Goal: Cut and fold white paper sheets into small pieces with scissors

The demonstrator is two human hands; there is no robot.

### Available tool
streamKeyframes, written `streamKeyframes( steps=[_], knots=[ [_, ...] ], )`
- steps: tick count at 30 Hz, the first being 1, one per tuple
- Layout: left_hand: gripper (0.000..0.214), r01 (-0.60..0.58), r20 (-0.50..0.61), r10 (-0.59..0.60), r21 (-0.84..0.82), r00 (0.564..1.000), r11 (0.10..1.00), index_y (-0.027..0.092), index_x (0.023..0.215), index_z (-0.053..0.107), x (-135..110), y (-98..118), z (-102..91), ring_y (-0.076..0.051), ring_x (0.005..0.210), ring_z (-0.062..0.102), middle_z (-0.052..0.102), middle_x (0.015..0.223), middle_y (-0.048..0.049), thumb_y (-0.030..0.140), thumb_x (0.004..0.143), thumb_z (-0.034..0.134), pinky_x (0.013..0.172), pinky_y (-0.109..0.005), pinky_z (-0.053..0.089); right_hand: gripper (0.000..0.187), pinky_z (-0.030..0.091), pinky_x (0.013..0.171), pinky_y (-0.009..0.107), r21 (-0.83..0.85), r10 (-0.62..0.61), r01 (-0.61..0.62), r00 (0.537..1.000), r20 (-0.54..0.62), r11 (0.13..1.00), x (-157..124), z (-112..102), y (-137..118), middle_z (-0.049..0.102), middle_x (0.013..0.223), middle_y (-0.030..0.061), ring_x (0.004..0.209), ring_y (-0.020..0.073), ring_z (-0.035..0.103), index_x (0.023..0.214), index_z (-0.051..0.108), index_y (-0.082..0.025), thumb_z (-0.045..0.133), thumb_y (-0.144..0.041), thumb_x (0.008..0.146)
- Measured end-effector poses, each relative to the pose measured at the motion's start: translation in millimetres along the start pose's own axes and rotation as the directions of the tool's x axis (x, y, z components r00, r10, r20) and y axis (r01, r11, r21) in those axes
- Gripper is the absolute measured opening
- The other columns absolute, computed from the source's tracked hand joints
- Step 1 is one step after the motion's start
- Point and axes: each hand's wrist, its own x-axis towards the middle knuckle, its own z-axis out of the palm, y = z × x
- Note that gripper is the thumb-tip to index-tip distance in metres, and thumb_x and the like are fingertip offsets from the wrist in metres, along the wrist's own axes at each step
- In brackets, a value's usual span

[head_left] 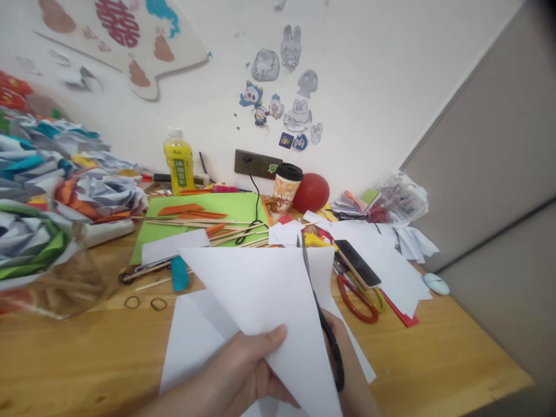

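left hand point(243, 370): closed on the folded paper point(264, 301), thumb on top near its lower point, fingers hidden under the sheet.
right hand point(343, 370): mostly hidden behind the paper; wrapped around the black handles of the scissors point(319, 315), so gripping them.
blades: looked almost shut, one thin line showing; could not tell exactly.
paper position: held up off the table point(434, 359), between the two hands, over a flat white sheet point(191, 341).
paper shape: triangle, wide edge away from the person, point down toward the left hand.
scissors axis: long axis ran from the right hand up and slightly left, tip past the paper's far edge.
key relation: blade lay right along the paper's right edge, touching or just beside it; paper was left of the blade, grip point was below and left of the tip.
nearer hand: left held the sheet, right held the tool; both at the paper's lower end.
nearby: red scissors point(356, 298) and phone point(357, 263) just right of the paper, apart from it; green sheet point(204, 217) with sticks point(204, 227) beyond.
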Motion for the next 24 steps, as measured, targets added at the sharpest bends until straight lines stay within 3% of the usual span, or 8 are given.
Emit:
streamKeyframes(
  steps=[4,10,12,14,18,21,24],
  knots=[
    [0.034,0.003,-0.012,-0.003,0.017,1.000,1.000,0.006,0.103,0.059,0,0,-1.7,-0.025,0.074,0.063,0.069,0.086,-0.0162,0.029,0.081,0.048,0.064,-0.036,0.049,0.011,0.041,0.046,0.020,0.026,0.061,-0.061,0.998,0.021,0.998,2,-2,6,0.058,0.048,-0.0019,0.049,0.0129,0.051,0.054,0.059,-0.016,0.058,-0.023,0.062],
    [0.034,0.002,-0.035,-0.003,-0.009,0.999,1.000,0.005,0.104,0.059,3,-1,-1.3,-0.026,0.075,0.063,0.069,0.084,-0.0164,0.027,0.081,0.047,0.065,-0.037,0.050,0.012,0.041,0.051,0.022,-0.061,-0.017,0.017,1.000,0.002,0.998,7,-4,11,0.055,0.051,-0.0018,0.057,0.0149,0.052,0.060,0.059,-0.014,0.051,-0.020,0.067],
    [0.033,-0.023,-0.043,0.023,-0.007,0.999,1.000,0.005,0.103,0.059,3,1,-1.5,-0.026,0.076,0.063,0.070,0.085,-0.0159,0.027,0.081,0.047,0.065,-0.038,0.050,0.015,0.041,0.048,0.024,-0.160,-0.080,0.070,0.995,-0.053,0.985,13,-9,14,0.055,0.049,-0.0014,0.053,0.0162,0.053,0.070,0.062,-0.012,0.053,-0.024,0.069],
    [0.033,-0.063,-0.036,0.063,0.000,0.997,0.998,0.006,0.104,0.059,4,6,-3.8,-0.027,0.079,0.063,0.070,0.085,-0.0152,0.027,0.082,0.047,0.066,-0.038,0.050,0.029,0.041,0.048,0.026,-0.264,-0.138,0.107,0.985,-0.103,0.959,21,-20,19,0.058,0.049,-0.0004,0.051,0.0183,0.055,0.087,0.062,-0.011,0.056,-0.034,0.069],
    [0.034,-0.125,-0.003,0.125,0.055,0.992,0.991,0.007,0.106,0.058,9,18,-14.0,-0.026,0.079,0.064,0.071,0.085,-0.0142,0.030,0.083,0.047,0.067,-0.037,0.049,0.041,0.045,0.059,0.031,-0.456,-0.198,0.115,0.970,-0.138,0.883,29,-48,35,0.068,0.070,0.0045,0.068,0.0246,0.062,0.105,0.058,-0.019,0.059,-0.037,0.068],
    [0.034,-0.192,-0.022,0.196,0.106,0.980,0.976,0.009,0.107,0.056,15,21,-21.5,-0.025,0.079,0.064,0.071,0.087,-0.0128,0.030,0.081,0.051,0.068,-0.037,0.049,0.043,0.044,0.059,0.033,-0.577,-0.278,0.112,0.938,-0.208,0.809,28,-63,51,0.069,0.078,0.0059,0.070,0.0266,0.062,0.109,0.057,-0.024,0.058,-0.028,0.067],
    [0.035,-0.218,-0.026,0.224,0.150,0.974,0.964,0.009,0.103,0.057,18,19,-24.5,-0.026,0.079,0.064,0.071,0.086,-0.0135,0.032,0.076,0.057,0.069,-0.038,0.049,0.037,0.044,0.066,0.036,-0.615,-0.432,0.207,0.868,-0.243,0.761,26,-70,61,0.067,0.086,0.0083,0.079,0.0278,0.060,0.103,0.062,-0.025,0.054,-0.022,0.067]
  ],
)
